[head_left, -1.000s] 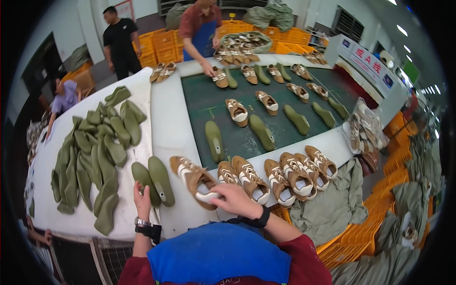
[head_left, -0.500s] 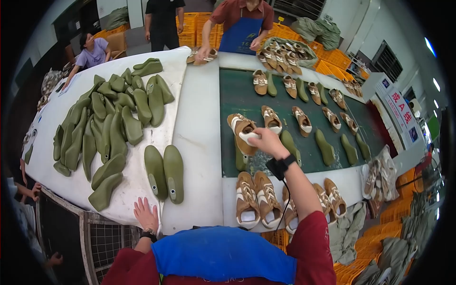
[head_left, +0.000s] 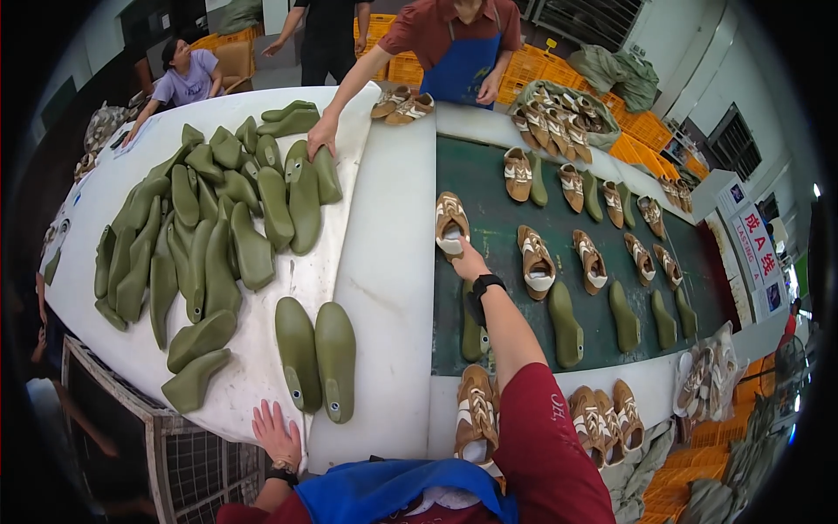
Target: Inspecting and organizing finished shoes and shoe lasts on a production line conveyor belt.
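Note:
My right hand [head_left: 472, 263] grips the heel of a brown sneaker [head_left: 449, 218] with white stripes at the left side of the green conveyor belt [head_left: 515, 229]. Just nearer on the belt lies a green shoe last [head_left: 474, 327], partly behind my wrist. Flat on the front edge of the white table [head_left: 227, 400], my left hand [head_left: 276, 435] has its fingers spread. Beyond it stands a pair of green lasts [head_left: 316, 362]. To the right of the held sneaker, more sneakers [head_left: 536, 260] and lasts [head_left: 566, 325] sit in rows on the belt.
A heap of green lasts [head_left: 205, 229] covers much of the left table. Across from me a co-worker's hand [head_left: 324, 134] touches its far edge, beside two sneakers [head_left: 408, 106]. Several sneakers [head_left: 605, 417] line the near ledge, partly behind my right arm. Orange crates [head_left: 642, 129] stand behind.
My right hand has moved the sneaker farther away from me, off the nearby last. The co-worker's hand has gone from the far sneakers to the heap of lasts. My left hand stays on the table.

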The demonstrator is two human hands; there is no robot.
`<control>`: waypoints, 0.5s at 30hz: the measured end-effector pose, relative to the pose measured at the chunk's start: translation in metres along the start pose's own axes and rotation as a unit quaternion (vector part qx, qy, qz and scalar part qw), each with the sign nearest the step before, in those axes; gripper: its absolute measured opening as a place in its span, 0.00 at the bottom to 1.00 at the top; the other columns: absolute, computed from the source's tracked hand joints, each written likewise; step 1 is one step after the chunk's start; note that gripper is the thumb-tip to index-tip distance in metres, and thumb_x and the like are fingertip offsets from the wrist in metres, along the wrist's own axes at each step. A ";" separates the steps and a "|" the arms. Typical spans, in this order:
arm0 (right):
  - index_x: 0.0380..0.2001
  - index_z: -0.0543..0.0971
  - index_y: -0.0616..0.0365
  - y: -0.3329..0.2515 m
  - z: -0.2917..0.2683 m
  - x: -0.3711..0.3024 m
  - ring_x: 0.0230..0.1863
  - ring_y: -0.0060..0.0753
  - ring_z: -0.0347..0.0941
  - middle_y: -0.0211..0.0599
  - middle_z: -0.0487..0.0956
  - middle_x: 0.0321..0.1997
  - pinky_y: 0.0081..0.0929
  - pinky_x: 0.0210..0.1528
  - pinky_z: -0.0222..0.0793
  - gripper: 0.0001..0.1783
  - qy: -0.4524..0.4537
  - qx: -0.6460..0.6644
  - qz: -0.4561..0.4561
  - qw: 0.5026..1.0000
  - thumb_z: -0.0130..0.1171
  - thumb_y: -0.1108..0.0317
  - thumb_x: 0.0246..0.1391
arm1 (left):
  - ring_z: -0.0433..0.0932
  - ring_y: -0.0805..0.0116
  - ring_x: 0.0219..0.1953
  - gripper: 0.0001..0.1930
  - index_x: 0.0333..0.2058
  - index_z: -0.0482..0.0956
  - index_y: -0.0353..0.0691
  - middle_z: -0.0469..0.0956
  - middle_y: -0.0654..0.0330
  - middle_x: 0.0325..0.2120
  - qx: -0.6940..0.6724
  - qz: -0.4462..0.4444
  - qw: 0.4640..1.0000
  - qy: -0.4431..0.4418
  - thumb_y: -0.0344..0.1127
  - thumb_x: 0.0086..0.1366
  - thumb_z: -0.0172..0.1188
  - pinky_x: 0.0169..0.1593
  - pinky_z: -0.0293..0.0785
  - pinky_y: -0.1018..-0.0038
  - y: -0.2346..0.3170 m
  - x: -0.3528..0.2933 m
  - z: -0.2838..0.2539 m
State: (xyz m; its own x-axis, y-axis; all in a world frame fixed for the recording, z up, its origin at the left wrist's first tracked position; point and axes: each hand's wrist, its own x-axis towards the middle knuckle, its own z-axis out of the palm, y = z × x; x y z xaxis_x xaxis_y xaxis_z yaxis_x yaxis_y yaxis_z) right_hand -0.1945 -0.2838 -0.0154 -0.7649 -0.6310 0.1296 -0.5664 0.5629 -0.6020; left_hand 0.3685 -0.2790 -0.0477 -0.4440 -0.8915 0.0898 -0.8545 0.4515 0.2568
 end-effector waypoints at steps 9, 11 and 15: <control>0.44 0.75 0.60 -0.078 -0.093 -0.101 0.39 0.46 0.75 0.48 0.79 0.36 0.34 0.43 0.70 0.18 -0.317 -0.018 -0.167 0.933 0.51 0.69 0.48 | 0.49 0.44 0.63 0.29 0.57 0.62 0.41 0.54 0.50 0.61 0.001 -0.026 0.999 0.038 0.40 0.55 0.51 0.61 0.44 0.50 -0.013 -0.017 0.005; 0.45 0.74 0.59 -0.106 -0.114 -0.129 0.38 0.45 0.75 0.47 0.79 0.35 0.33 0.42 0.70 0.19 -0.360 -0.023 -0.183 0.914 0.52 0.68 0.48 | 0.50 0.45 0.62 0.28 0.56 0.64 0.41 0.55 0.51 0.60 0.010 -0.009 0.998 0.056 0.42 0.56 0.52 0.61 0.46 0.51 -0.015 -0.016 0.009; 0.46 0.74 0.57 -0.148 -0.111 -0.179 0.38 0.44 0.75 0.44 0.79 0.35 0.33 0.42 0.70 0.19 -0.395 -0.008 -0.228 0.890 0.54 0.66 0.49 | 0.53 0.45 0.61 0.27 0.55 0.65 0.41 0.58 0.51 0.59 0.016 0.016 0.996 0.084 0.45 0.57 0.51 0.61 0.47 0.51 -0.009 -0.003 0.010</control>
State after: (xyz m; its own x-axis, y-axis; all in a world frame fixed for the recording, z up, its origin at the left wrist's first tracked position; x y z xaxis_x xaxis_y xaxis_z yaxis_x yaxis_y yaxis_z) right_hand -0.0073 -0.1952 0.1378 -0.0034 -0.9706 -0.2407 -0.7722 0.1555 -0.6160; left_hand 0.3751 -0.2798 -0.0599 -0.4217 -0.8696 0.2568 -0.8506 0.4775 0.2201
